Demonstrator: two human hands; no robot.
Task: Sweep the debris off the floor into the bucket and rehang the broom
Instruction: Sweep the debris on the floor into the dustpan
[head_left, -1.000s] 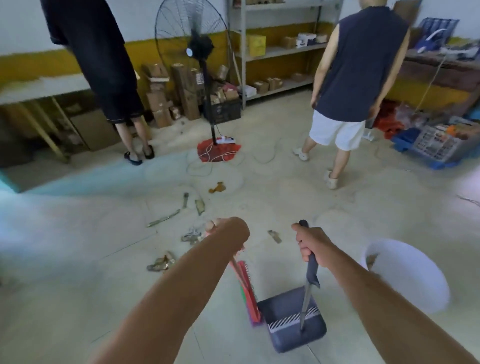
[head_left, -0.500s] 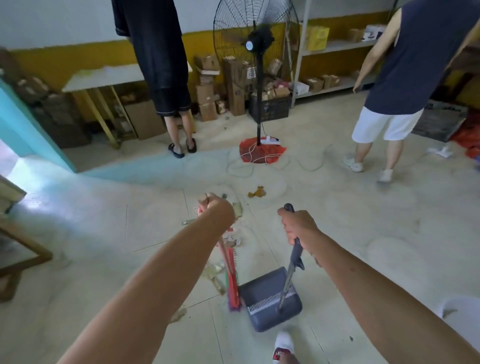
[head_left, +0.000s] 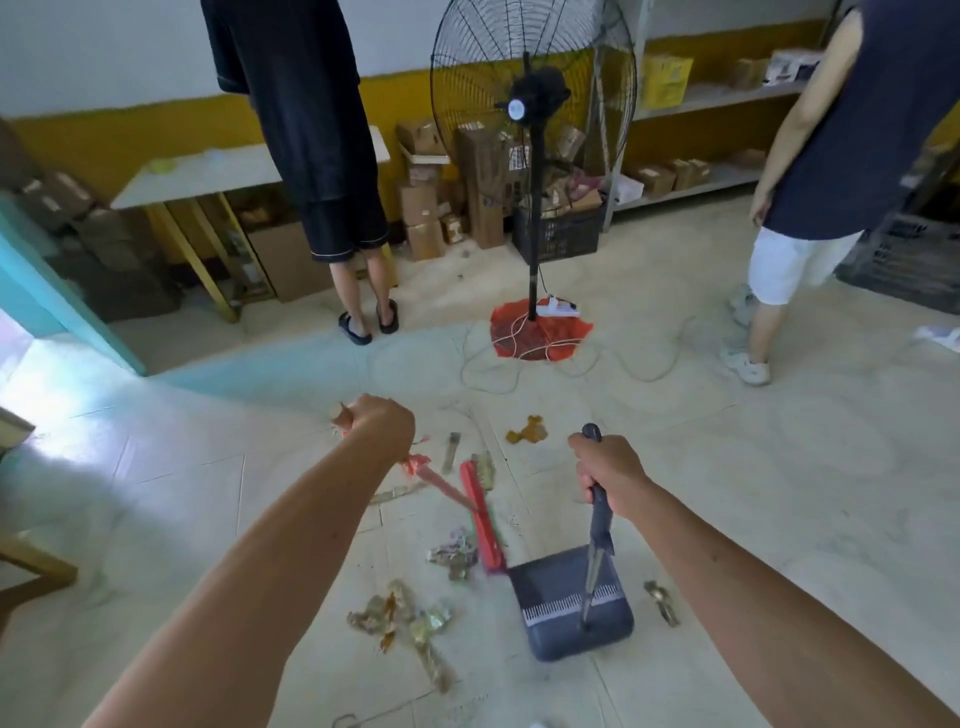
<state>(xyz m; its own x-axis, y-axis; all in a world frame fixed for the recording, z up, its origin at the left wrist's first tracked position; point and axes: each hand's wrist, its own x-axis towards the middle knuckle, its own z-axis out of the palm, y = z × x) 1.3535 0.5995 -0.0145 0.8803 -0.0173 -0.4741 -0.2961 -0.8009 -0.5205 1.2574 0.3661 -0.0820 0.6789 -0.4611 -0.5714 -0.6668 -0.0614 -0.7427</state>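
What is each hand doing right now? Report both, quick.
Left hand: closed around the broom handle.
Right hand: closed around the dustpan handle.

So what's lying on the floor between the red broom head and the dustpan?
Nothing in the head view: the broom head nearly meets the dustpan at its near end. The nearest scraps lie on the broom's left.

a storeroom — metal shelving (head_left: 717, 98) with cardboard boxes (head_left: 423, 202), a crate (head_left: 558, 234), a pedestal fan (head_left: 532, 104).

Broom head (head_left: 483, 519) left of dustpan (head_left: 569, 603), debris (head_left: 405, 621) farther left.
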